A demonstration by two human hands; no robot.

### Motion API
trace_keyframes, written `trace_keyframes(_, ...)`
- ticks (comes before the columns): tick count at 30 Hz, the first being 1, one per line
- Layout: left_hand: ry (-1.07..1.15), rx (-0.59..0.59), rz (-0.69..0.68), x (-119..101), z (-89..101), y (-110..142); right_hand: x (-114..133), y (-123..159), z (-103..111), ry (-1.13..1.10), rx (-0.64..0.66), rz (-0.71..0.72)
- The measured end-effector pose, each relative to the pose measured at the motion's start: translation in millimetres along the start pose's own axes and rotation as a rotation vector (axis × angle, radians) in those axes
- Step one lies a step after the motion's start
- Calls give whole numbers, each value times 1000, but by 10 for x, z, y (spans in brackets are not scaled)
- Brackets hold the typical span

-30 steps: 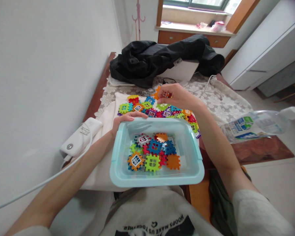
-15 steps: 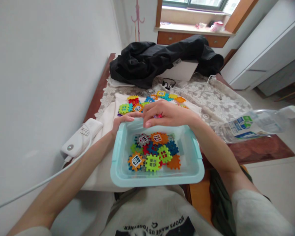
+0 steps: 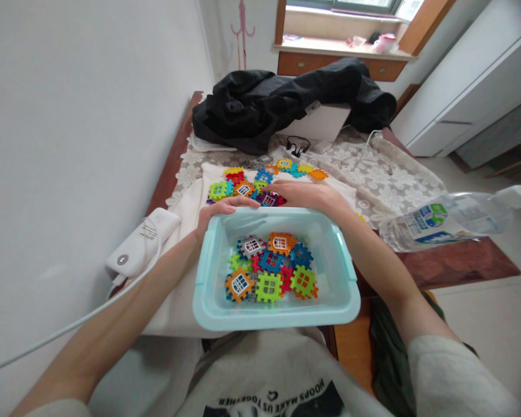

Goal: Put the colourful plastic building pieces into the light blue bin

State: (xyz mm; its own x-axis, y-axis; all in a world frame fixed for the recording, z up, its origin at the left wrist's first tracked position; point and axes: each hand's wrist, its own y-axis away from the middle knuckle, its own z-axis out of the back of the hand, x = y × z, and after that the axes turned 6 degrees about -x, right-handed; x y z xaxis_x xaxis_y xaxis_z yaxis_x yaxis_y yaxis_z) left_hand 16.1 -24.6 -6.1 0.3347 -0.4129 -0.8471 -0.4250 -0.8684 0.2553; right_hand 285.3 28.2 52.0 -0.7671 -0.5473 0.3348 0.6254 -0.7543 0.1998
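Table (image 3: pixel 460 263) carries everything, with a black jacket (image 3: pixel 286 98) heaped at the far end and a lace cloth (image 3: pixel 391 179) under the work. Nearer sits a pale blue bin (image 3: pixel 206 272) at the edge, probably steadied by the left hand (image 3: pixel 223 208), fingers curled over its far rim. Inside lie coloured tiles (image 3: pixel 271 269). Beyond the rim, the right hand (image 3: pixel 304 194) rests flat and loose on the tile pile (image 3: pixel 252 182), grasping nothing visible. A bottle (image 3: pixel 451 217) lies right; a white adapter (image 3: pixel 141 240) sits left.
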Motion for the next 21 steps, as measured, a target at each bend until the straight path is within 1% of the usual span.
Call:
trace_keyframes(4, 1, 12, 3, 14, 39, -24, 25, -11, 29, 35, -74, -7)
trace_keyframes(7, 1, 4, -11, 25, 57, -33, 29, -44, 40, 93, -95, 14)
trace_keyframes(11, 8, 5, -9, 46, 58, -35, 98, -60, 93, 153, -34, 18)
trace_keyframes(13, 10, -14, -11, 49, 49, -31, 127, -62, 117, 160, -3, 30)
trace_keyframes(15, 10, -28, -11, 43, 37, -27, 126, -69, 122, 175, -4, 45)
trace_keyframes(18, 1, -31, 1, 29, 32, -31, 80, -90, 98, 216, -59, 50)
trace_keyframes(21, -8, -23, -10, 30, 55, -51, 35, -111, 65, 233, -177, 52)
